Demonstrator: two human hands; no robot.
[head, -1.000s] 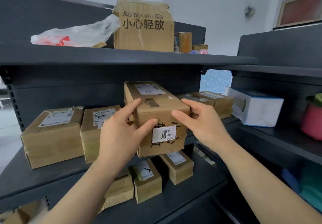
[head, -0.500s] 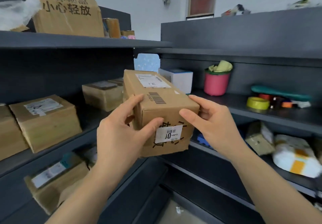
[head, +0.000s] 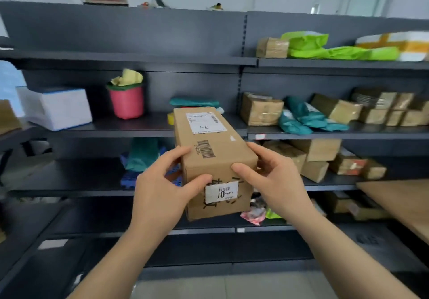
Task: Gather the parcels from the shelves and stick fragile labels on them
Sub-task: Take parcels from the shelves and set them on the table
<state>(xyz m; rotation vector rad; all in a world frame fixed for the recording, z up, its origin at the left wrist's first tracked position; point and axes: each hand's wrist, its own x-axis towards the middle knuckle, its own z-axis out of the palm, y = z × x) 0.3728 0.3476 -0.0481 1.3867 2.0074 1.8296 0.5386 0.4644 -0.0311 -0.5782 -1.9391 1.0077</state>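
1. A person held a cardboard parcel [head: 214, 159] in mid-air in front of dark grey shelves [head: 139, 60], touching none of them.

2. Both hands grasped the box at its near end. The left hand [head: 160, 194] wrapped its left side with the thumb laid across the end face beside a white sticker [head: 221, 194]. The right hand [head: 276, 182] clasped the right side, thumb pressed on the upper near corner.

3. The parcel's long axis ran straight away from the person. The stickered end faced the camera, and the far end pointed at the middle shelf. Most of its length therefore lay beyond the grip, so the weight probably hung forward of the fingers.

4. A pale wooden surface [head: 401, 205], likely a worktable, showed at the lower right edge. It lay nearer the right hand, well apart from the box. Setting the parcel there would seem to call for a swing to the right, with the far end leading or turning across.

5. The top face carried a shipping label [head: 205, 123] and a barcode [head: 207, 149]. No fragile label was visible on the box, so that step appeared not yet done.
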